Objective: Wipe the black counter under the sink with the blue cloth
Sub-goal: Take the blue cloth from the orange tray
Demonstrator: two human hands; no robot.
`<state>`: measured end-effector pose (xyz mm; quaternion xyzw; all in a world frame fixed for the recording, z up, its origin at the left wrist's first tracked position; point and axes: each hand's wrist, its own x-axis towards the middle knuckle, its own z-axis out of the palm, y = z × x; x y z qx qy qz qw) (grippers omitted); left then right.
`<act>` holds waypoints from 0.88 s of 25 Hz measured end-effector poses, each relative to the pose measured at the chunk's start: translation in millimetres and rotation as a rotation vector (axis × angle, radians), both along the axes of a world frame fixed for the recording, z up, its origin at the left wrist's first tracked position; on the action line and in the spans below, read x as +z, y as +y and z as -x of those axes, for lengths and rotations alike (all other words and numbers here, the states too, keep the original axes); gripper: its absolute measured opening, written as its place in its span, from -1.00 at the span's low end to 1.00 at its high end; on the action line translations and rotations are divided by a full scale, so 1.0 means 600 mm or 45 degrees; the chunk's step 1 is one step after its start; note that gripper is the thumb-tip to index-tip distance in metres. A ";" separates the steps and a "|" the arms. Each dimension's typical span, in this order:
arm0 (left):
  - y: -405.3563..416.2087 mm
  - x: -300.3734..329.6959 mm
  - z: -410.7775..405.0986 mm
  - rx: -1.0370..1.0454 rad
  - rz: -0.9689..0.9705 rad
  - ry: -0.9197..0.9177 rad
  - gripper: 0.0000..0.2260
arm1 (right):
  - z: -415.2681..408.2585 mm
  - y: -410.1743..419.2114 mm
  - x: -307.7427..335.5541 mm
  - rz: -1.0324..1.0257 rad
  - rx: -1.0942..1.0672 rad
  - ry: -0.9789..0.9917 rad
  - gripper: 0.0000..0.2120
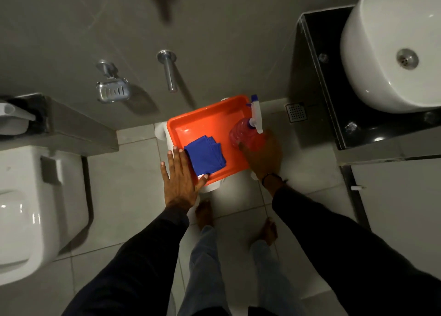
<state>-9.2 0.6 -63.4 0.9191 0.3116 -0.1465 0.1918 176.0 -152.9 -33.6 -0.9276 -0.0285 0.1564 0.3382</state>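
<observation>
A folded blue cloth [205, 154] lies in an orange tray [200, 122] that rests on a white stool low in front of me. My left hand [180, 176] is flat and open at the tray's near left corner, its thumb at the cloth's near edge. My right hand [261, 153] grips a spray bottle [248, 134] of pink liquid with a white and blue trigger head, standing in the tray's right side. The black counter [319, 81] is to the right, with a white basin [391, 50] on it.
A white toilet [35, 210] stands at the left beside a grey ledge. On the grey wall hang a chrome soap dish [113, 90] and a chrome spout [168, 71]. A floor drain [296, 112] sits by the counter. My bare feet stand on the tiled floor.
</observation>
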 end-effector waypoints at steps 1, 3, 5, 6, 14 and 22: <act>0.010 0.008 -0.008 -0.017 -0.002 -0.029 -0.12 | 0.023 -0.014 -0.004 0.176 -0.004 0.041 -0.33; 0.033 0.014 -0.035 -0.115 -0.040 -0.074 -0.27 | 0.063 -0.020 -0.014 0.323 0.087 0.027 -0.44; 0.054 0.008 -0.075 -0.246 -0.063 -0.100 -0.39 | 0.080 0.002 -0.031 0.385 0.314 -0.008 -0.56; 0.063 0.005 -0.094 -0.297 -0.049 -0.102 -0.44 | 0.081 0.020 -0.037 0.424 0.445 -0.007 -0.59; 0.085 -0.022 -0.167 -0.370 0.015 0.168 -0.59 | 0.060 0.103 -0.095 0.384 0.515 0.380 -0.56; 0.110 0.066 -0.175 0.166 0.653 0.171 -0.80 | 0.019 0.054 -0.021 0.011 0.386 0.589 -0.48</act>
